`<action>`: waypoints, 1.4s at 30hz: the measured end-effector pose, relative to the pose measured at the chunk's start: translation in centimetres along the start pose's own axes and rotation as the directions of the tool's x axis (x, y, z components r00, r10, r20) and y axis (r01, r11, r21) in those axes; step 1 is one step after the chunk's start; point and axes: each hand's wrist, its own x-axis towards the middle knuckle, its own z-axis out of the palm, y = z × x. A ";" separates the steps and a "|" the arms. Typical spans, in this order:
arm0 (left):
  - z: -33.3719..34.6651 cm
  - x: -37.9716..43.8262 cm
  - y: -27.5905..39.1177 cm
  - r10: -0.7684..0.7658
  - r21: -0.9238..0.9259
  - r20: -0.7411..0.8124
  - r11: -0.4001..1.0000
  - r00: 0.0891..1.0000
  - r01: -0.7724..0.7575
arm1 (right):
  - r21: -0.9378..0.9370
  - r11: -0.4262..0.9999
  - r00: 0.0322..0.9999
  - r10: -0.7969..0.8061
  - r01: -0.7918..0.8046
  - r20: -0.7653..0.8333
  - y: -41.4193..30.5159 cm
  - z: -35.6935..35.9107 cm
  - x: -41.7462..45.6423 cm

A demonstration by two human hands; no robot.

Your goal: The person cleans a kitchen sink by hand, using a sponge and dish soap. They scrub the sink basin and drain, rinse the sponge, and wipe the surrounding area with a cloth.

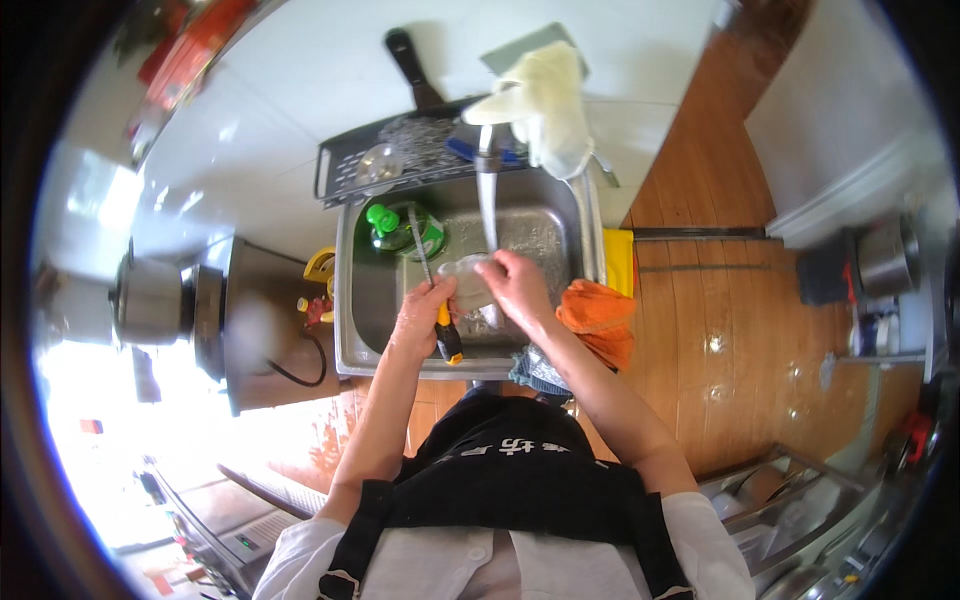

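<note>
My left hand (424, 311) grips a screwdriver (448, 334) with a yellow and black handle; its long metal shaft points up over the sink. Between both hands is a pale, translucent object (471, 286), whose kind I cannot tell. The fingers of my right hand (517, 289) pinch its upper right edge. Water runs from the faucet (487, 161) just beyond my hands into the stainless steel sink (461, 368). A green-capped bottle (405, 234) lies in the basin's upper left part.
A black rack (330, 176) behind the sink holds steel wool and a clear round item. Pale rubber gloves (551, 105) hang beside the faucet. An orange cloth (598, 319) hangs at the sink's right edge, a blue-grey cloth (541, 371) at its front edge.
</note>
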 end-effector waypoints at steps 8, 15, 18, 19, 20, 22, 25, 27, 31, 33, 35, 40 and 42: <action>-6.8 3.3 -2.6 -0.094 0.528 -0.112 0.838 0.989 0.139 | 0.788 0.613 0.973 0.213 -0.060 -0.091 0.3 0.0 4.4; -5.7 7.8 -4.3 0.122 0.986 0.031 0.160 0.992 -0.051 | 0.844 0.536 0.968 0.214 -0.006 -0.129 -1.1 -1.1 3.8; -1.9 10.3 -6.9 0.373 0.780 0.346 0.396 0.861 -0.485 | 0.866 0.500 0.962 0.246 -0.024 -0.116 -5.4 -0.2 2.0; -0.4 11.4 -6.9 0.356 0.713 0.407 0.452 0.841 -0.536 | 0.879 0.476 0.951 0.264 0.017 -0.161 -5.5 0.1 1.7; 0.7 12.6 -6.9 0.342 0.639 0.467 0.507 0.815 -0.578 | 0.889 0.454 0.936 0.284 0.058 -0.206 -5.5 0.0 1.5; 2.6 11.5 -3.7 0.119 0.509 0.401 0.795 0.908 -0.329 | 0.749 0.662 0.909 0.287 0.039 -0.302 -4.4 -0.8 0.3; 4.1 12.1 -3.4 0.054 0.562 0.292 0.798 0.955 -0.217 | 0.338 0.926 0.884 0.292 -0.167 -0.364 -1.7 -1.4 -1.2; 4.7 9.1 0.1 0.151 0.571 0.301 0.762 0.942 -0.305 | 0.070 0.965 0.890 0.261 -0.253 -0.374 3.1 -0.8 -1.4; 5.2 7.3 1.5 0.268 0.464 0.375 0.774 0.887 -0.430 | 0.886 0.227 0.732 0.662 -0.404 0.164 -1.4 1.1 0.1; 4.9 7.4 0.0 0.189 0.324 0.460 0.874 0.868 -0.362 | 0.963 0.164 0.850 0.517 -0.213 0.100 0.8 2.1 1.7; 3.6 6.7 0.2 0.136 -0.002 0.515 0.988 0.846 -0.157 | 0.989 -0.007 0.828 0.546 -0.148 0.128 1.5 2.3 3.1; 3.6 6.7 0.7 -0.020 -0.269 0.428 0.952 0.904 0.148 | 0.946 0.244 0.809 0.587 -0.212 0.030 4.0 3.3 4.0; 4.9 8.2 -0.7 0.100 -0.176 0.377 0.984 0.921 -0.035 | 0.817 0.490 0.778 0.623 -0.304 -0.084 2.5 2.6 2.9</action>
